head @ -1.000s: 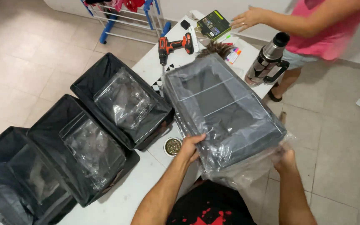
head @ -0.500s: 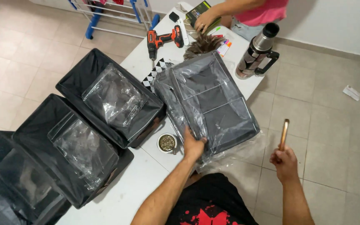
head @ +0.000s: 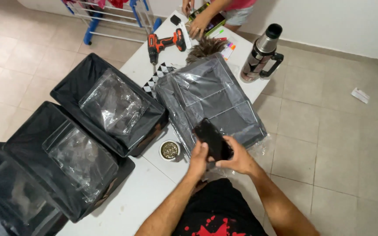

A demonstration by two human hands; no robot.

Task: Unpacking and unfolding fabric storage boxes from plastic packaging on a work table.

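Observation:
Both my hands hold a black phone (head: 212,139) over the near end of a flat dark grey fabric box wrapped in clear plastic (head: 208,98), which lies on the white table (head: 127,205). My left hand (head: 197,158) grips the phone's lower left edge. My right hand (head: 238,158) holds its lower right side, thumb on the screen. A small white cup of green herb (head: 170,150) stands just left of my left hand.
Three open black fabric boxes with crumpled plastic inside (head: 110,105) (head: 68,159) (head: 5,192) line the table's left side. An orange drill (head: 165,43), a steel thermos (head: 261,52) and markers sit at the far end, where another person's hands (head: 197,24) work. A drying rack (head: 110,17) stands beyond.
My left hand left the wrapped box and joined my right hand on the phone, which came down from beside the table to over the box's near end. The camera view shifted slightly.

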